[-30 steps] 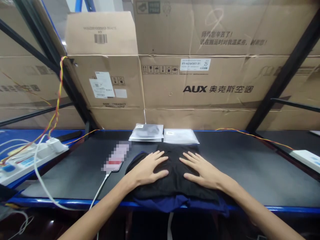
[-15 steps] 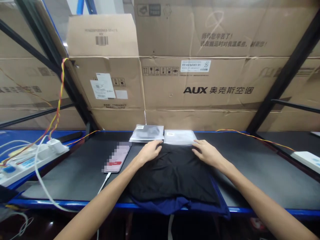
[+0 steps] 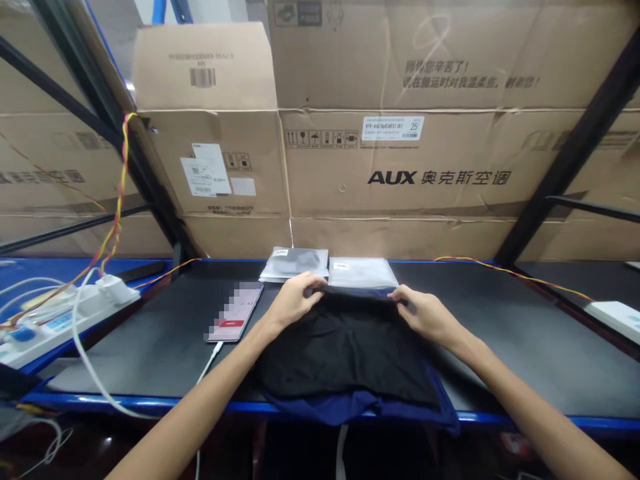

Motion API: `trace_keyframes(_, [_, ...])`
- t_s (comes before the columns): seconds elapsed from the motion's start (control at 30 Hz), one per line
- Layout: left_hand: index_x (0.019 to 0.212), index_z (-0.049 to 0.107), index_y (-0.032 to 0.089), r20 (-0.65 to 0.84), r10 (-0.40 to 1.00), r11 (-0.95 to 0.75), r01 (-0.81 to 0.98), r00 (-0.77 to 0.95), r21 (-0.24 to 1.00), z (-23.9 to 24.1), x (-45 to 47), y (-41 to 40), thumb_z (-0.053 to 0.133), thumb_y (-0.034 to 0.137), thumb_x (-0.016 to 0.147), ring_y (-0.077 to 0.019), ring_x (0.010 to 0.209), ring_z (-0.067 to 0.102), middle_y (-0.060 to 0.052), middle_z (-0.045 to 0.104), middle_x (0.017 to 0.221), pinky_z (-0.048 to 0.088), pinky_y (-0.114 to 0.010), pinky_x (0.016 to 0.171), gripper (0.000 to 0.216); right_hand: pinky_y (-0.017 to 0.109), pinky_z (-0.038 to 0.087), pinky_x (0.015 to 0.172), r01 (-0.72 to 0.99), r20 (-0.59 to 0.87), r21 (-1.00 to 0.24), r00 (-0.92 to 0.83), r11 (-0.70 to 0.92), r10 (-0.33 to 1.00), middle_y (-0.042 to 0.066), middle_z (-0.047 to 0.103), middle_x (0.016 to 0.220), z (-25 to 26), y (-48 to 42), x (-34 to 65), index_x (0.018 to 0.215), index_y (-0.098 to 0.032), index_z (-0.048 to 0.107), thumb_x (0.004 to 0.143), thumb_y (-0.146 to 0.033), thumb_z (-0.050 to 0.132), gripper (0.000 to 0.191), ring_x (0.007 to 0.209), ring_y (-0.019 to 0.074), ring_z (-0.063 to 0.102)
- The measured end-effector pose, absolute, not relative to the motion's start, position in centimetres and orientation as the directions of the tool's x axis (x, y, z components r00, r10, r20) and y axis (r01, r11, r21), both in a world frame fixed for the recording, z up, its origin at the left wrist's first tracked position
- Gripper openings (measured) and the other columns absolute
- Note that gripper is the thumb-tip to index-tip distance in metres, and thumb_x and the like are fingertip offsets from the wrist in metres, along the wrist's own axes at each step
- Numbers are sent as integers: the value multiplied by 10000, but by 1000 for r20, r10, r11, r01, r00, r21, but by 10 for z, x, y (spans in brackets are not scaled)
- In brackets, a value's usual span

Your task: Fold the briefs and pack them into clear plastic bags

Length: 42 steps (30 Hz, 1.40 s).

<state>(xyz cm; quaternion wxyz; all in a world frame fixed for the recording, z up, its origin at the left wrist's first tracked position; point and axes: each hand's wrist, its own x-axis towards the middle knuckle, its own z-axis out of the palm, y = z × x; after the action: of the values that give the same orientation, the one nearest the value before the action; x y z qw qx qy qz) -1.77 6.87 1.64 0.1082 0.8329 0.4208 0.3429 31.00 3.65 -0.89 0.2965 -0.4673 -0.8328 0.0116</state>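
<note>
A navy garment (image 3: 350, 408) was seen overhanging the table's (image 3: 500, 333) front edge, with the black garment (image 3: 345, 353) spread on it. The black garment's far edge was pinched by the left hand (image 3: 293, 300) and right hand (image 3: 425, 313). If it were pulled unevenly, the layers could be skewed, or the sealed bags (image 3: 363, 272) just beyond could be nudged.

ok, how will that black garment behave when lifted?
Probably floppy: the black garment drapes between the left hand and right hand pinching its far edge. Likely light, the cloth looks thin. It may drag the navy cloth beneath.
</note>
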Motion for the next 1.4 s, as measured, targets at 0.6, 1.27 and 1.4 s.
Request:
trace_keyframes(0.6, [1198,675,280,281,725,-689,666,629,286,12,-44,6,520,210,897,-220,1280,540,-19,600,1362,423,-392,1096,345,520,400,1111,720,364,-251,-549,647,753,68,632,1320,-15,-17,314,1279,-235,633,929,-294,540,367,1311,277,501])
trace_keyframes(1.27, [926,715,247,-13,767,-509,621,642,597,44,-85,-43,639,296,857,-164,958,637,4,692,1035,463,-250,895,114,357,543,941,669,248,-484,-513,564,822,58,735,1133,-6,-77,323,1047,-265,745,943,-345,527,254,1078,241,670])
trace_keyframes(1.4, [966,675,232,96,872,-456,725,480,517,41,-75,-37,497,328,929,-174,846,653,7,715,931,488,-258,774,206,305,568,804,706,234,-590,-316,392,920,31,764,989,4,-68,315,952,-252,741,961,-424,477,315,902,233,713])
